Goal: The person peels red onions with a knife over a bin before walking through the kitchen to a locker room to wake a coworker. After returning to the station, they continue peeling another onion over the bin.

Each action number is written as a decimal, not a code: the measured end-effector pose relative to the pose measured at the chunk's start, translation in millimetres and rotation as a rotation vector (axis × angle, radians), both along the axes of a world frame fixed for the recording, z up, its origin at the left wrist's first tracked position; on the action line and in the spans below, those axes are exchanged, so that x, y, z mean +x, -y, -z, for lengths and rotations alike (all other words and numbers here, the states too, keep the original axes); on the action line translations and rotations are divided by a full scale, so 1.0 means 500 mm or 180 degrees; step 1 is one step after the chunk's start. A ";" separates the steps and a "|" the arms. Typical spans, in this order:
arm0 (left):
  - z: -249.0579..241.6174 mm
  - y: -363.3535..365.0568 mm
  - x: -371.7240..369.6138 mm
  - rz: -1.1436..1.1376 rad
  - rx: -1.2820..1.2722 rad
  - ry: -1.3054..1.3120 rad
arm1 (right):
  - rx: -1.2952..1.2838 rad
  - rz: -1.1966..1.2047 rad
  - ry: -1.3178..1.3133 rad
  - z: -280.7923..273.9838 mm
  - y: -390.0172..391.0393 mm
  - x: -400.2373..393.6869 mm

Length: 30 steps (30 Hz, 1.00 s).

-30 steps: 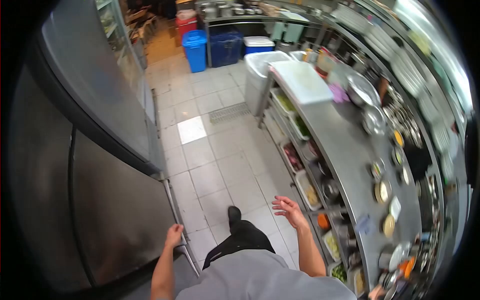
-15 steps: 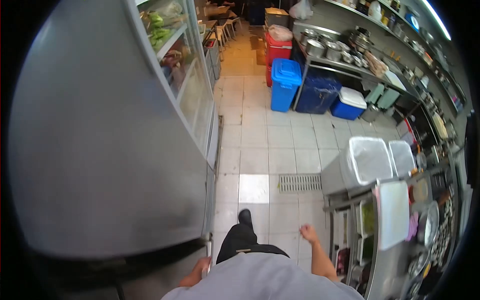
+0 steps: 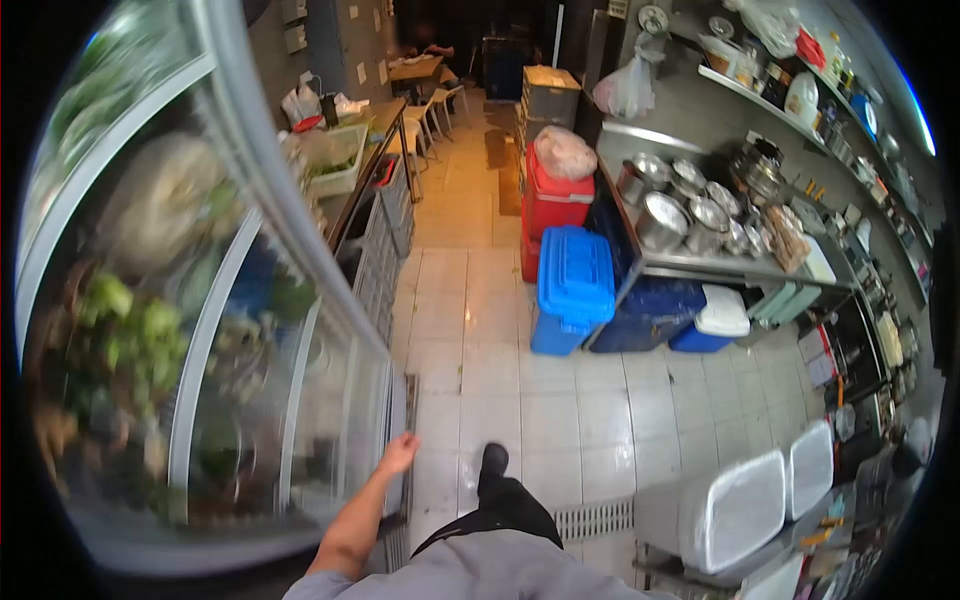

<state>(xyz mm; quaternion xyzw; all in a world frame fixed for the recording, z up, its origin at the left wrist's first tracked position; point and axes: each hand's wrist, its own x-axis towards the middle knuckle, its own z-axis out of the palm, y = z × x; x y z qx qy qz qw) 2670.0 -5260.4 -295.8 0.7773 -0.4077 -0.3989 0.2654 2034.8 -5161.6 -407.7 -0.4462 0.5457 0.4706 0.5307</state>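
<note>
My left hand [image 3: 402, 454] hangs low in front of me with its fingers curled in, and nothing shows in it. It is nearest to the lower edge of a glass-door refrigerator [image 3: 205, 330], which fills the left side of the view. Behind the blurred glass, leafy green vegetables [image 3: 125, 320] and a wrapped pale bundle [image 3: 165, 205] lie on the shelves. My right hand is out of sight. One black shoe [image 3: 493, 458] steps forward on the tiled floor [image 3: 490, 360].
A blue lidded bin [image 3: 575, 280] and a red container [image 3: 553, 205] stand ahead, beside a steel table [image 3: 700, 262] loaded with pots. White lined bins [image 3: 742, 510] stand at the lower right near a floor drain [image 3: 595, 520]. A person [image 3: 438, 50] sits far back.
I have walked forward past the grey panel to the glass doors. My left hand has come away from the pale handle and swung forward. My right hand has left the view.
</note>
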 end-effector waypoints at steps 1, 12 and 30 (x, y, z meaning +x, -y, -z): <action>-0.024 0.034 0.018 0.0097 0.0361 0.0071 | 0.0107 -0.0405 0.0070 0.029 0.117 0.038; 0.181 0.218 0.231 0.1244 0.1303 0.0447 | -0.3644 0.0278 0.3008 -0.336 1.616 0.831; -0.090 2.389 1.066 -0.0333 -0.0759 0.0144 | -0.2380 0.2244 0.2565 -0.498 2.672 1.387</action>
